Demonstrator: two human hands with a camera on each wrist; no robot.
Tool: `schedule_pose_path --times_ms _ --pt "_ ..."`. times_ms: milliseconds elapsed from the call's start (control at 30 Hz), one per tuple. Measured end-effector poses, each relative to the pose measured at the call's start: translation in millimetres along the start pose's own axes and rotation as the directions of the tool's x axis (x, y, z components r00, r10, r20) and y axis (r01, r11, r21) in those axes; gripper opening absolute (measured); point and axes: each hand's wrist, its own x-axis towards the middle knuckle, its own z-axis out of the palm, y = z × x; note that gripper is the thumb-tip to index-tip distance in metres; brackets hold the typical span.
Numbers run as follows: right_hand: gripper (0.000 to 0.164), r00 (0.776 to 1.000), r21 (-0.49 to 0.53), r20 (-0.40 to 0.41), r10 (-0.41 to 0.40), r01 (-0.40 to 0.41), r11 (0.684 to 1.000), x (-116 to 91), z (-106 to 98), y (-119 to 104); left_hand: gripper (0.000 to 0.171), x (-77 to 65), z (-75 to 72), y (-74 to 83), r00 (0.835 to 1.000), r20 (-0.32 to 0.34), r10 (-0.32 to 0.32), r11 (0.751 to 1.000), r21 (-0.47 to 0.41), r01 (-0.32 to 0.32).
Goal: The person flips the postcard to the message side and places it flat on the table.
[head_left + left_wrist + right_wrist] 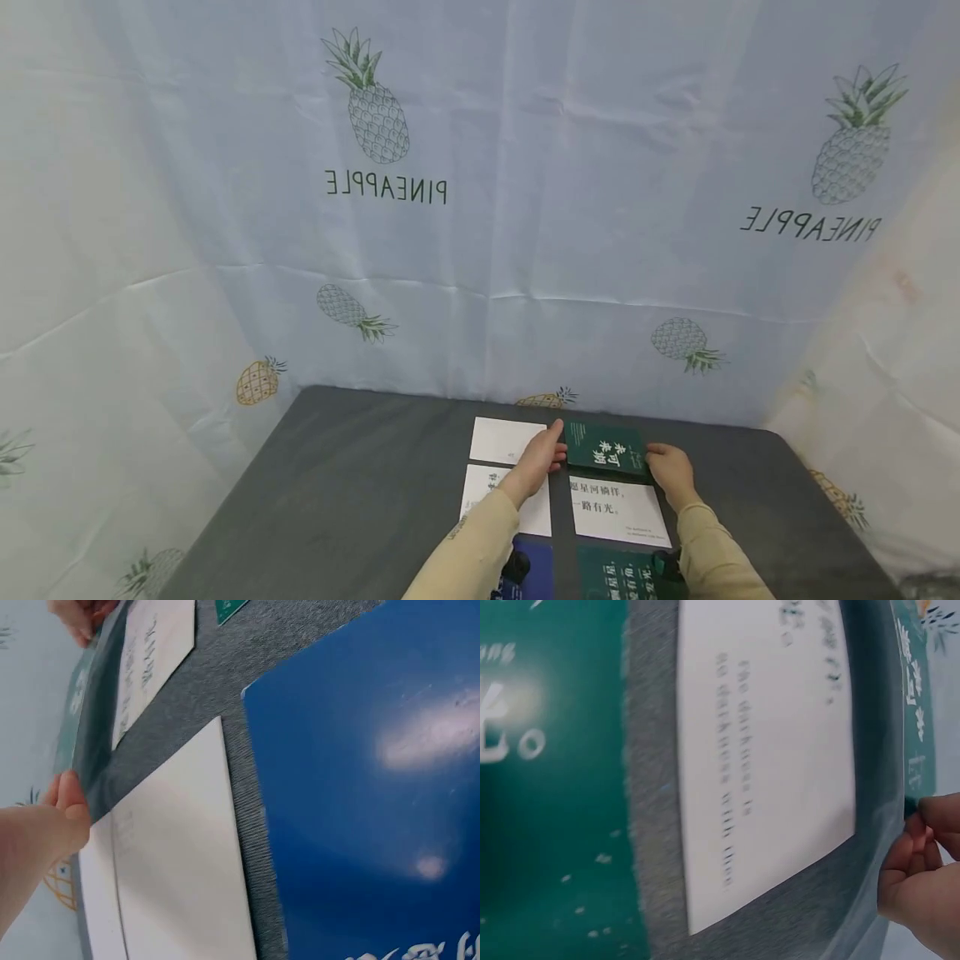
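Observation:
At the far side of the dark table, a green card (603, 448) printed with white characters is between both hands. My left hand (534, 464) pinches its left edge, thumb and fingertips together in the left wrist view. On the opposite side my right hand (672, 473) grips the right corner between thumb and curled fingers (915, 844). The green card stands slightly tilted, with a dark shadow along its near edge. Just nearer lies a white card (622, 510) with black writing. Left of it are two more white cards, the nearer one (480, 486) partly covered by my left forearm.
In the front row lie a blue glossy card (360, 765) and another green card (555, 847), each partly hidden by the arms. Dark grey cloth covers the table (337, 500). A pale curtain (480, 208) with pineapple prints hangs behind and around it.

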Motion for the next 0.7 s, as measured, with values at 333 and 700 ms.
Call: schedule_pose_path --times_ms 333,700 --pt "0.050 0.986 0.143 -0.161 -0.038 0.062 0.988 56.5 24.8 58.8 0.055 -5.3 -9.7 9.0 0.998 0.013 0.068 0.996 0.052 -0.069" --pt "0.054 0.979 0.294 -0.198 -0.050 0.108 0.950 -14.3 -3.9 -12.8 0.050 -7.5 -11.8 12.5 0.990 0.114 0.088 0.984 0.141 -0.104"
